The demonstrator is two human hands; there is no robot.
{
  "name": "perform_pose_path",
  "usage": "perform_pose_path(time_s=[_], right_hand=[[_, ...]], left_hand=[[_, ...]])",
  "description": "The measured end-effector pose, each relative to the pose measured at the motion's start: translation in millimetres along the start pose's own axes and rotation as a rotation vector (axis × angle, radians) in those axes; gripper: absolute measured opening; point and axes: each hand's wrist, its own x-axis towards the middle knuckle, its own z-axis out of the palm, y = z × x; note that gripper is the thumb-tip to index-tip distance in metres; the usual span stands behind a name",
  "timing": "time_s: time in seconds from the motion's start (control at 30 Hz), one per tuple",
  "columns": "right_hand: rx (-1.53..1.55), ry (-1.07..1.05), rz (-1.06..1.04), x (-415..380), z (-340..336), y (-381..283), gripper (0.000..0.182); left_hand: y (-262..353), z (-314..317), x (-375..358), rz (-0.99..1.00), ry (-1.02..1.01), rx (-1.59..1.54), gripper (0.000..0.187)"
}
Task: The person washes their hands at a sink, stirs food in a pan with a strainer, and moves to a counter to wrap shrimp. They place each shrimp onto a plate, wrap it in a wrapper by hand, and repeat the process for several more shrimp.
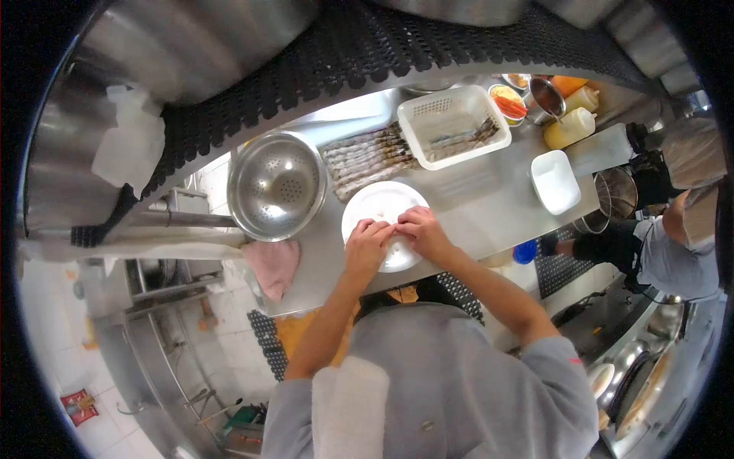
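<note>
A round white plate (pixel 375 199) lies on the steel counter in front of me. Over its middle, my left hand (pixel 367 245) and my right hand (pixel 422 232) meet with fingertips pinched together. Whatever sits between the fingertips is too small and covered to make out. Small pale bits show on the plate near the fingers. Just beyond the plate, rows of raw shrimp (pixel 363 161) are laid side by side on the counter. Behind and to the right stands a white perforated basket (pixel 497 145) with more shrimp inside.
A steel colander (pixel 256 187) and pink cloth (pixel 272 266) are at the left. A white container (pixel 556 183), yellow squeeze bottle (pixel 567 130) and steel pot (pixel 541 99) stand right. A shelf with black matting (pixel 290 92) overhangs the counter. Another person (pixel 680 245) stands at far right.
</note>
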Motion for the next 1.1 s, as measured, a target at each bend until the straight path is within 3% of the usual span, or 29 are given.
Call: perform_pose_path(time_s=[0.2, 0.4, 0.5, 0.57, 1.1], right_hand=[[-0.01, -0.003, -0.034, -0.5, -4.2, -1.9, 0.021], [0.147, 0.006, 0.095, 2.0, -21.7, 1.0, 0.02], [0.043, -0.029, -0.011, 0.7, -25.0, 8.0, 0.02], [0.023, -0.03, -0.036, -3.5, -19.0, 13.3, 0.019], [-0.125, -0.055, -0.081, 0.3, -17.3, 3.1, 0.014]], left_hand=[[2.3, 0.5, -0.4, 0.017, -0.044, 0.095, 0.018], [2.5, 3.8, -0.3, -0.084, 0.008, -0.018, 0.017], [7.4, 1.0, 7.3, -0.072, -0.026, -0.033, 0.017], [5.2, 4.2, 8.4, 0.066, -0.044, -0.028, 0.016], [8.0, 15.9, 9.4, 0.045, -0.111, 0.077, 0.019]])
